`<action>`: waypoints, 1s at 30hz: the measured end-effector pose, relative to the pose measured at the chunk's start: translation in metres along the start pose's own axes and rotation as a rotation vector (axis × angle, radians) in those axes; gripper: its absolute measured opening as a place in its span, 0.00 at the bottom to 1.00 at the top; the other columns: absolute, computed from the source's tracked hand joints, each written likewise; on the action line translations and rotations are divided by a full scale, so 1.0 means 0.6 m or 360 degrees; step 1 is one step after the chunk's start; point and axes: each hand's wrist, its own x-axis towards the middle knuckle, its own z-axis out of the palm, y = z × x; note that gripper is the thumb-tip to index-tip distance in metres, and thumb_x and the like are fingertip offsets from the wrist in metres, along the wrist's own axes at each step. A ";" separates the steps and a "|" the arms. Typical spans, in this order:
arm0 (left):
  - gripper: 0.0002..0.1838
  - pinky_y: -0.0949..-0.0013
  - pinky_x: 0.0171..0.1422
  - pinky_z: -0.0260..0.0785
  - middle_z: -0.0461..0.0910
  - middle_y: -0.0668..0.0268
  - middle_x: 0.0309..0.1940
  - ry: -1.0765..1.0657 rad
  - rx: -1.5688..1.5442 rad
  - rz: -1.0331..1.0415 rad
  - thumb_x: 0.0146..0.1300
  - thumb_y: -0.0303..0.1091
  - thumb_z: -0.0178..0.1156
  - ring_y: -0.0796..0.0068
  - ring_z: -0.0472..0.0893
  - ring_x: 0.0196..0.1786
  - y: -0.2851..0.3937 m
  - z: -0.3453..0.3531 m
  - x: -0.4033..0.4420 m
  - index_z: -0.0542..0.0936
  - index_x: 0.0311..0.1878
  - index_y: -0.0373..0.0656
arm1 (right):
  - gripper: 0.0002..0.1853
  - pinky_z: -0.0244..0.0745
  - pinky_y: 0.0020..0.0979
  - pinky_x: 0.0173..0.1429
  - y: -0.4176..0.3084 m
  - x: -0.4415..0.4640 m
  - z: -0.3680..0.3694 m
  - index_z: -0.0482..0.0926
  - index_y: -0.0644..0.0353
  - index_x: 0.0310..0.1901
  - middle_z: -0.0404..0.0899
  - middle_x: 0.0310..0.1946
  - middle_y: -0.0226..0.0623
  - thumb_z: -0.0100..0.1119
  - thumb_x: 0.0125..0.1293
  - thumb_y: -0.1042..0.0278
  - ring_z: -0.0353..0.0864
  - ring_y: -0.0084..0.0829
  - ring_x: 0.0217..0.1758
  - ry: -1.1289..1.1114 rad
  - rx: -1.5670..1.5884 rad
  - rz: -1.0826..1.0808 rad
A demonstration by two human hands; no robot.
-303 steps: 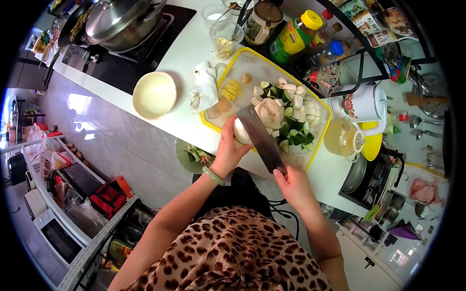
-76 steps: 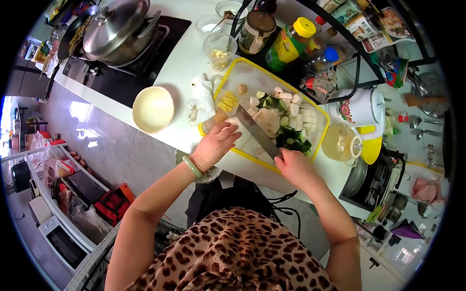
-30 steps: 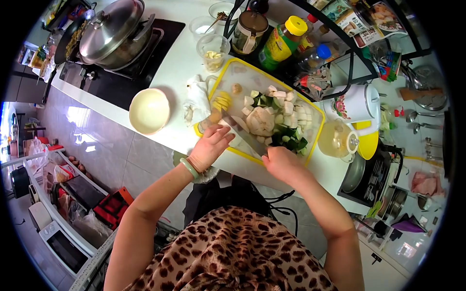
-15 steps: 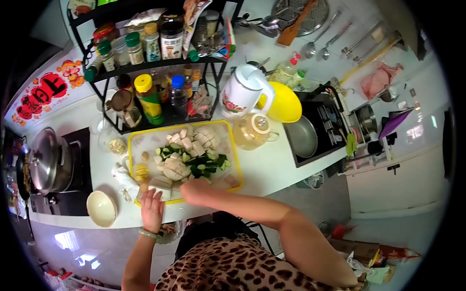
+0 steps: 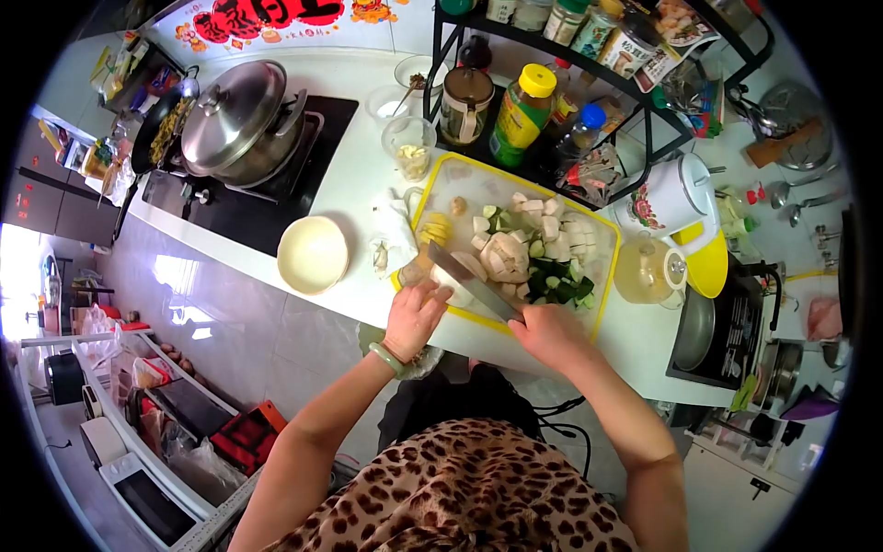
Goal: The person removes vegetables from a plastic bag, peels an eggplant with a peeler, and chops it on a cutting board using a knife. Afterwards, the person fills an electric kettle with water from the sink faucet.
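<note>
My right hand [image 5: 544,333] is closed around the handle of a cleaver [image 5: 474,283], whose blade points up and left over the near edge of the yellow-rimmed cutting board [image 5: 607,276]. My left hand [image 5: 416,315] presses its bent fingers on a white vegetable piece [image 5: 445,279] beside the blade. A slice [image 5: 472,265] lies just behind the blade. Farther right on the board are stacked white slices [image 5: 505,258], white chunks [image 5: 558,244] and dark green pieces [image 5: 557,280]. Yellow slices [image 5: 436,228] sit near the left edge.
Left of the board are a white cloth [image 5: 394,230] and a cream bowl [image 5: 313,255]. A lidded pot [image 5: 235,120] stands on the stove. Behind the board are bottles [image 5: 522,115] under a black rack; a glass teapot [image 5: 648,269] and a white jug [image 5: 671,198] stand right.
The view swung right half a second ago and has swung back left. My left hand remains at the white piece, and my right hand still holds the cleaver, with the blade now visible again.
</note>
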 end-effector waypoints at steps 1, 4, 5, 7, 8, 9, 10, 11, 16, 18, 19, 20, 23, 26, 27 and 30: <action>0.19 0.60 0.52 0.71 0.75 0.65 0.50 0.0001 0.0013 -0.0003 0.55 0.30 0.67 0.61 0.77 0.48 0.000 0.001 0.001 0.80 0.51 0.51 | 0.17 0.76 0.50 0.45 -0.005 -0.001 0.001 0.80 0.62 0.35 0.83 0.34 0.49 0.53 0.69 0.54 0.83 0.51 0.40 -0.0002 -0.0015 -0.0006; 0.17 0.60 0.51 0.72 0.75 0.64 0.50 0.0010 -0.0007 0.0006 0.55 0.29 0.65 0.60 0.77 0.48 -0.004 0.012 0.002 0.80 0.50 0.50 | 0.17 0.76 0.50 0.44 -0.020 -0.003 0.002 0.79 0.63 0.34 0.83 0.33 0.49 0.53 0.69 0.56 0.83 0.52 0.39 -0.0008 -0.0062 0.0009; 0.17 0.59 0.50 0.72 0.75 0.63 0.50 0.0012 -0.0023 0.0010 0.55 0.29 0.65 0.60 0.77 0.48 -0.005 0.016 0.001 0.80 0.49 0.50 | 0.16 0.76 0.50 0.44 -0.026 -0.004 0.002 0.79 0.64 0.35 0.83 0.32 0.50 0.53 0.69 0.57 0.83 0.52 0.39 -0.0013 -0.0077 0.0036; 0.16 0.59 0.50 0.73 0.75 0.62 0.50 0.0000 -0.0046 0.0002 0.54 0.28 0.64 0.59 0.77 0.48 -0.010 0.022 0.000 0.80 0.49 0.49 | 0.16 0.76 0.49 0.44 -0.026 0.000 0.007 0.80 0.65 0.36 0.83 0.33 0.51 0.53 0.69 0.58 0.83 0.53 0.39 -0.0057 -0.0092 0.0056; 0.16 0.59 0.50 0.73 0.75 0.62 0.50 -0.0008 -0.0057 -0.0001 0.54 0.27 0.63 0.59 0.77 0.49 -0.011 0.025 -0.001 0.80 0.48 0.49 | 0.16 0.77 0.49 0.45 -0.022 0.005 0.013 0.80 0.65 0.38 0.83 0.34 0.51 0.54 0.69 0.57 0.83 0.53 0.40 -0.0093 -0.0091 0.0052; 0.17 0.59 0.50 0.74 0.75 0.61 0.50 0.0007 -0.0075 -0.0003 0.54 0.27 0.63 0.59 0.77 0.49 -0.012 0.029 -0.004 0.80 0.48 0.48 | 0.17 0.77 0.49 0.45 -0.019 0.008 0.017 0.80 0.66 0.39 0.83 0.35 0.51 0.54 0.69 0.57 0.83 0.53 0.40 -0.0127 -0.0089 0.0048; 0.17 0.59 0.50 0.74 0.75 0.61 0.50 0.0024 -0.0091 -0.0003 0.54 0.27 0.63 0.58 0.78 0.49 -0.014 0.032 -0.004 0.80 0.49 0.48 | 0.17 0.77 0.49 0.46 -0.021 0.011 0.017 0.80 0.66 0.40 0.83 0.35 0.51 0.53 0.69 0.58 0.83 0.53 0.41 -0.0147 -0.0086 0.0055; 0.17 0.60 0.50 0.75 0.75 0.60 0.51 0.0041 -0.0106 -0.0004 0.53 0.27 0.63 0.58 0.78 0.49 -0.015 0.034 -0.005 0.80 0.49 0.48 | 0.16 0.77 0.49 0.46 -0.024 0.013 0.014 0.80 0.66 0.40 0.83 0.35 0.52 0.53 0.69 0.58 0.83 0.53 0.41 -0.0169 -0.0083 0.0062; 0.18 0.60 0.49 0.76 0.75 0.60 0.51 -0.0006 -0.0131 -0.0005 0.53 0.26 0.63 0.58 0.78 0.49 -0.022 0.033 -0.004 0.81 0.49 0.47 | 0.13 0.77 0.49 0.47 -0.035 0.050 0.034 0.80 0.65 0.41 0.83 0.38 0.52 0.49 0.67 0.65 0.83 0.53 0.42 -0.0258 -0.0121 0.0087; 0.18 0.60 0.49 0.76 0.75 0.59 0.51 -0.0028 -0.0142 -0.0028 0.53 0.26 0.63 0.57 0.78 0.49 -0.018 0.033 -0.006 0.81 0.49 0.47 | 0.12 0.79 0.48 0.47 -0.027 0.074 0.064 0.82 0.63 0.41 0.84 0.40 0.51 0.49 0.63 0.71 0.85 0.51 0.44 -0.0263 -0.0140 0.0116; 0.18 0.60 0.49 0.76 0.75 0.59 0.51 -0.0039 -0.0150 -0.0037 0.53 0.26 0.63 0.57 0.78 0.49 -0.017 0.032 -0.007 0.81 0.49 0.47 | 0.12 0.79 0.48 0.47 -0.025 0.076 0.071 0.82 0.63 0.41 0.84 0.39 0.50 0.49 0.63 0.71 0.85 0.51 0.44 -0.0256 -0.0136 0.0097; 0.18 0.60 0.49 0.76 0.75 0.59 0.51 -0.0049 -0.0159 -0.0034 0.53 0.26 0.63 0.57 0.78 0.49 -0.016 0.029 -0.004 0.81 0.49 0.47 | 0.12 0.79 0.48 0.47 -0.023 0.075 0.075 0.82 0.62 0.42 0.85 0.39 0.50 0.49 0.63 0.71 0.85 0.51 0.44 -0.0236 -0.0127 0.0083; 0.17 0.60 0.51 0.76 0.75 0.59 0.51 -0.0057 -0.0135 -0.0012 0.54 0.26 0.65 0.56 0.78 0.49 -0.015 0.028 -0.001 0.81 0.49 0.46 | 0.12 0.79 0.48 0.47 -0.005 0.077 0.082 0.82 0.61 0.42 0.85 0.38 0.50 0.48 0.62 0.71 0.85 0.50 0.43 -0.0184 -0.0165 -0.0043; 0.18 0.59 0.52 0.75 0.75 0.59 0.50 -0.0140 -0.0170 0.0031 0.55 0.26 0.66 0.56 0.78 0.50 -0.019 0.013 0.003 0.80 0.50 0.45 | 0.14 0.78 0.47 0.46 0.003 0.052 0.052 0.82 0.63 0.41 0.84 0.36 0.51 0.50 0.66 0.64 0.84 0.52 0.41 -0.0075 -0.0027 -0.0124; 0.21 0.58 0.53 0.75 0.75 0.59 0.50 -0.0231 -0.0182 0.0079 0.55 0.26 0.67 0.56 0.78 0.51 -0.026 0.002 0.003 0.78 0.54 0.44 | 0.15 0.78 0.47 0.45 0.000 0.033 0.037 0.82 0.64 0.41 0.83 0.35 0.52 0.50 0.68 0.61 0.83 0.53 0.41 -0.0039 0.0056 -0.0140; 0.26 0.56 0.55 0.74 0.75 0.59 0.51 -0.0307 -0.0126 0.0244 0.54 0.28 0.68 0.55 0.77 0.52 -0.046 -0.021 0.023 0.76 0.58 0.44 | 0.15 0.77 0.45 0.40 0.014 -0.028 -0.006 0.82 0.63 0.44 0.83 0.30 0.49 0.56 0.66 0.59 0.84 0.47 0.35 0.0250 0.0306 -0.0081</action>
